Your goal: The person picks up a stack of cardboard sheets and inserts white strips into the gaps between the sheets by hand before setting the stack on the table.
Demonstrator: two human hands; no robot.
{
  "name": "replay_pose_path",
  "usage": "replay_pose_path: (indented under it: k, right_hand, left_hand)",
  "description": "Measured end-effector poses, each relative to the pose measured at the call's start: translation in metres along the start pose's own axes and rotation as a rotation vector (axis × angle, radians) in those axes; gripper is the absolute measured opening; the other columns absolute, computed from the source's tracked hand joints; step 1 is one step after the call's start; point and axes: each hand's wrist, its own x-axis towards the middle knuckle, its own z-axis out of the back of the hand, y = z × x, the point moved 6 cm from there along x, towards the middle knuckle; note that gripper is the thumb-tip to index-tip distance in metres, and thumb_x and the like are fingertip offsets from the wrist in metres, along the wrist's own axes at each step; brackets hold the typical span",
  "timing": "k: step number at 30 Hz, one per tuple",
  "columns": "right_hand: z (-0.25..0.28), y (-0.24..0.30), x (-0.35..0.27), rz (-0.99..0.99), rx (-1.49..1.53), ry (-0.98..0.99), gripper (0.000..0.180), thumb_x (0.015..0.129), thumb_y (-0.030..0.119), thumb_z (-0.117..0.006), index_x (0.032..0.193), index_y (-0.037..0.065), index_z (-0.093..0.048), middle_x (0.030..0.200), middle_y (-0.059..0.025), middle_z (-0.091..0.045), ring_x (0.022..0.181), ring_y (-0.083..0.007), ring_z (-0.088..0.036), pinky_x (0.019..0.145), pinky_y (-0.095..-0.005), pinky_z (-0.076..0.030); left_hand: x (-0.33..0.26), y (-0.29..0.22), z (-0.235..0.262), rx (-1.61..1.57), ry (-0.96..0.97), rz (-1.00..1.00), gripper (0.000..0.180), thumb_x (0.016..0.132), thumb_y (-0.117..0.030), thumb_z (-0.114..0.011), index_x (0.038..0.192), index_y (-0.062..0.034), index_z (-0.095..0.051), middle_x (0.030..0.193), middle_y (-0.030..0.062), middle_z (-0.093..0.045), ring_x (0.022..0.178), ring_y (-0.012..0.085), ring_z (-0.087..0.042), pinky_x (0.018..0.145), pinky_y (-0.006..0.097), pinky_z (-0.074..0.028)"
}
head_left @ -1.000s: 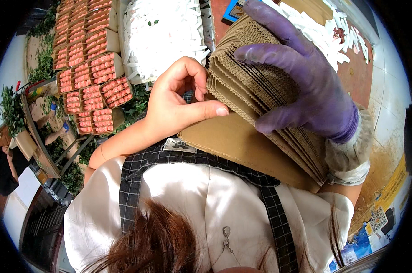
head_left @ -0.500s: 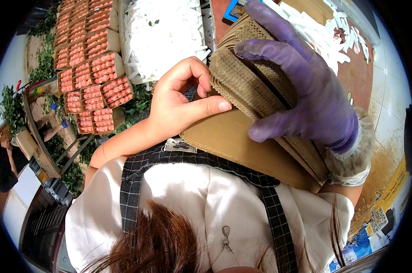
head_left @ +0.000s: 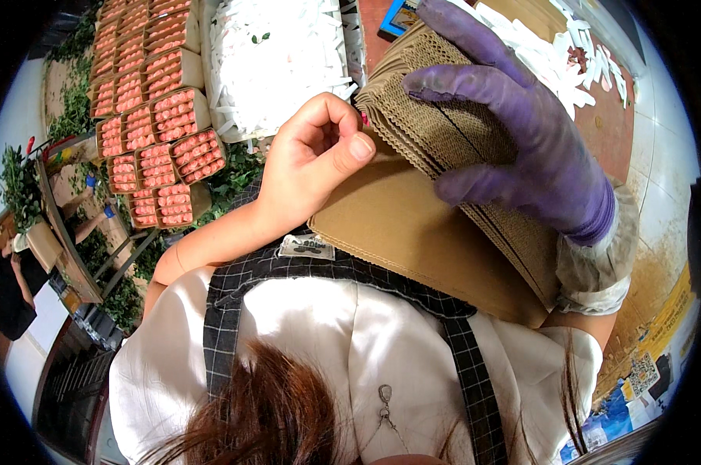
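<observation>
A thick stack of brown corrugated cardboard sheets (head_left: 436, 147) leans before my chest, its wavy cut edges fanned slightly apart. My right hand (head_left: 529, 147), in a purple glove with a pale cuff at the wrist, grips the stack from the right, fingers spread over its edges. At the stack's left corner is my bare left hand (head_left: 308, 155), closed, with thumb and fingers curled together. A small pinkish-red spot shows by its fingertips; what they pinch, if anything, is hidden. Below them, a broad flat cardboard face (head_left: 412, 232) slopes toward my checked apron (head_left: 327, 271).
Boxes of pink-red round blooms (head_left: 176, 116) stand in rows at the upper left. White strips (head_left: 277, 70) fill a place beside them; more white strips (head_left: 591, 70) lie on the reddish table (head_left: 610, 132). Green foliage (head_left: 230, 174) and another person's arm (head_left: 21, 279) are at the left.
My left thumb has lifted off the cardboard face and curled in toward the fingers. The stack's edges have spread and shifted slightly, and my right thumb has moved up a little.
</observation>
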Motion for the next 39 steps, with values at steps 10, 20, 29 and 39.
replay_pose_path:
  k: [10, 20, 29, 39]
  right_hand:
    - [0.0001, 0.0002, -0.0001, 0.037, -0.007, -0.007, 0.062, 0.066, 0.029, -0.077, 0.119, 0.006, -0.054, 0.141, -0.0200, -0.031, 0.131, -0.0341, -0.032, 0.106, -0.0396, -0.028]
    - [-0.0008, -0.0011, -0.0002, 0.005, 0.023, -0.009, 0.064, 0.062, 0.022, -0.079, 0.119, 0.006, -0.054, 0.141, -0.0193, -0.032, 0.131, -0.0335, -0.032, 0.106, -0.0390, -0.029]
    - [-0.0023, -0.0013, 0.0005, 0.000, 0.023, -0.005, 0.063, 0.062, 0.019, -0.078, 0.119, 0.005, -0.054, 0.141, -0.0191, -0.032, 0.131, -0.0339, -0.033, 0.106, -0.0390, -0.030]
    - [-0.0021, -0.0004, 0.0000, 0.008, 0.021, -0.018, 0.065, 0.060, 0.024, -0.079, 0.118, 0.005, -0.055, 0.142, -0.0196, -0.031, 0.131, -0.0344, -0.031, 0.107, -0.0388, -0.028]
  left_hand:
    - [0.0009, 0.0055, 0.0010, -0.002, 0.020, 0.072, 0.033, 0.093, -0.036, -0.052, 0.083, -0.0045, -0.050, 0.074, -0.0030, -0.048, 0.068, 0.0049, -0.042, 0.063, 0.020, -0.037]
    - [0.0023, 0.0053, 0.0007, 0.047, -0.006, 0.133, 0.038, 0.093, -0.041, -0.049, 0.081, -0.0050, -0.051, 0.071, -0.0028, -0.047, 0.066, 0.0054, -0.042, 0.061, 0.021, -0.036]
    - [0.0051, 0.0033, -0.0013, 0.050, -0.062, 0.201, 0.042, 0.093, -0.046, -0.047, 0.079, -0.0056, -0.052, 0.069, -0.0021, -0.047, 0.065, 0.0066, -0.041, 0.061, 0.021, -0.036]
    - [0.0059, 0.0015, -0.0011, 0.018, -0.079, 0.312, 0.037, 0.089, -0.041, -0.053, 0.074, -0.0075, -0.053, 0.067, -0.0029, -0.046, 0.065, 0.0062, -0.041, 0.061, 0.021, -0.033]
